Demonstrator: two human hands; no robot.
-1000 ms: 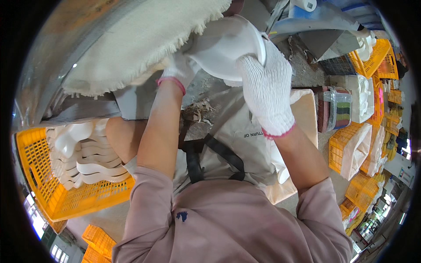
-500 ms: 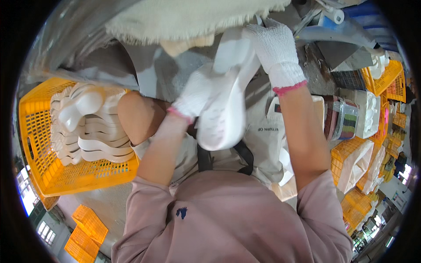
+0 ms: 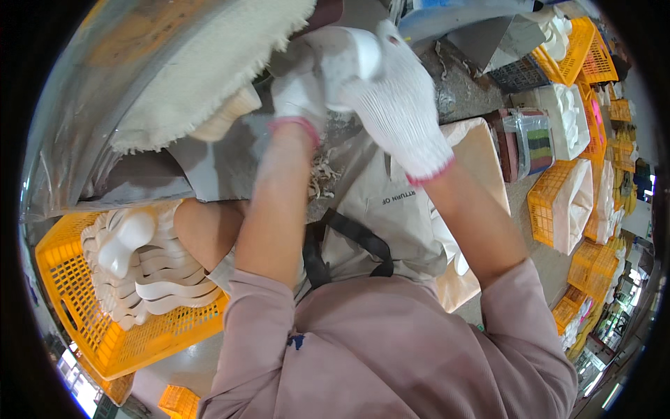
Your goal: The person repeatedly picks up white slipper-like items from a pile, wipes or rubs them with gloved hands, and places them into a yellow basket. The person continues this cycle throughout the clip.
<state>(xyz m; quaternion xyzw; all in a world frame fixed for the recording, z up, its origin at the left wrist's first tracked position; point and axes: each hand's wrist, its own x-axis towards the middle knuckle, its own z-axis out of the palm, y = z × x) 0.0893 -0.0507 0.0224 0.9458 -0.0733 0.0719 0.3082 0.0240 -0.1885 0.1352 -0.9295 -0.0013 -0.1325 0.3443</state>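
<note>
A white shoe sole (image 3: 354, 56) is held at the top middle, in front of a grey machine housing. On its left side my left hand (image 3: 301, 87), in a white knit glove with a pink cuff, grips it; the fingers are partly hidden and a little blurred. From the right, my gloved right hand (image 3: 401, 105) is closed round the sole's near side. Just left of the hands hangs a thick cream cloth pad (image 3: 216, 77) with a frayed edge. Whether the sole touches anything beyond my hands cannot be made out.
At my left stands a yellow crate (image 3: 125, 356) with stacked white soles (image 3: 150, 272). A beige cloth bag with black straps (image 3: 373, 202) covers my lap. Right of it sit a plastic-wrapped bundle (image 3: 530, 143), a white bin (image 3: 569, 126) and several yellow crates (image 3: 548, 199).
My hands have carried the sole up and left, closer to the frayed pad. The sole, upright and long in view before, is now turned and mostly hidden. My view has swung round.
</note>
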